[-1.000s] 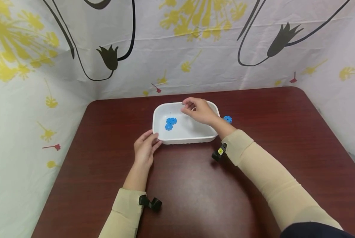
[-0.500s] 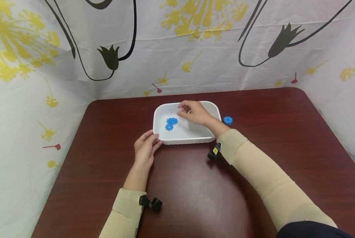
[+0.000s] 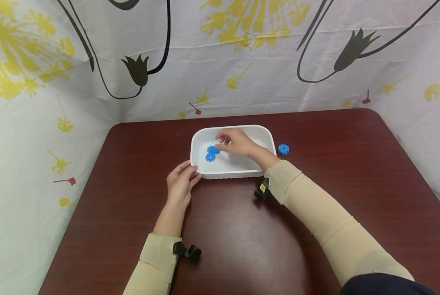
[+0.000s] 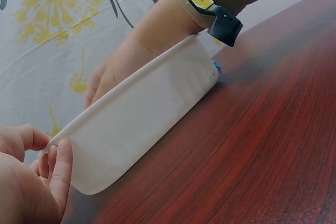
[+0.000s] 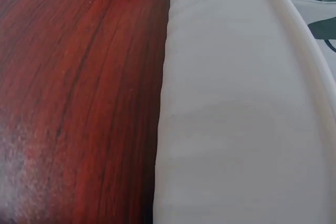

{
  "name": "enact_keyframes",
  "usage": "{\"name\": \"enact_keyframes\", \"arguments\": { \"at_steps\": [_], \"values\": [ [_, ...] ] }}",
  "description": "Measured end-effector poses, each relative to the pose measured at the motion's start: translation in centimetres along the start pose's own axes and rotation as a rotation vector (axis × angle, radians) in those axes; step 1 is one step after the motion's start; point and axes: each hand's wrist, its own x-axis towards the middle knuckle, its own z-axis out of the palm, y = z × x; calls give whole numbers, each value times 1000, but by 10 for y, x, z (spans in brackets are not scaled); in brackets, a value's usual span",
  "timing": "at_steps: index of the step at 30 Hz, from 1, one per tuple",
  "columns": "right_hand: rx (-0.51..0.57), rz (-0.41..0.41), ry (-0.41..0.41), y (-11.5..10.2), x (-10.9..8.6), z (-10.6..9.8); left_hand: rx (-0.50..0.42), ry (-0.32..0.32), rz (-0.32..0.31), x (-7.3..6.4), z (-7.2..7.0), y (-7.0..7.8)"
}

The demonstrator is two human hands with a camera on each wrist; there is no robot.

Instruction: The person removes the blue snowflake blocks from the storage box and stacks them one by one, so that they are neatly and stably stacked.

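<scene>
A white plastic tray (image 3: pixel 234 169) stands on the table. My left hand (image 3: pixel 179 184) grips its near left corner, thumb at the rim and fingers against the outer wall, as the left wrist view also shows. Inside, toward the left, lie several blue notched plastic discs (image 3: pixel 210 157). My right hand (image 3: pixel 236 142) reaches down into the tray, fingers loosely bent with a gap between thumb and forefinger. Its thumb tip is right beside the discs and overlaps one in the head view. In the right wrist view, the tray's outer wall (image 5: pixel 226 103) hides that hand.
More blue discs (image 3: pixel 283 149), apparently stacked, sit on the table just outside the tray's right end. The dark red wooden table (image 3: pixel 242 229) backs onto a white cloth (image 3: pixel 220 94) printed with flowers. Both wrists carry small black cameras (image 3: pixel 187 251).
My right hand has moved left and down inside the tray, toward the blue discs. The stack outside the tray shows more fully now. My left hand keeps its grip on the corner.
</scene>
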Motion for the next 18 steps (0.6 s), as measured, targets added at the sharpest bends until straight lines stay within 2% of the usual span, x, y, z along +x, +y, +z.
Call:
{"name": "enact_keyframes", "arguments": {
  "at_steps": [6,10,18],
  "values": [
    [-43,11,-83,2,-2,4,7,4,-14,1,-1,-1],
    [-63,32,-112,3,-3,5,9,1,-15,1,-1,-1],
    [-132,16,-174,5,-2,8,-5,10,-9,1,0,0]
  ]
}}
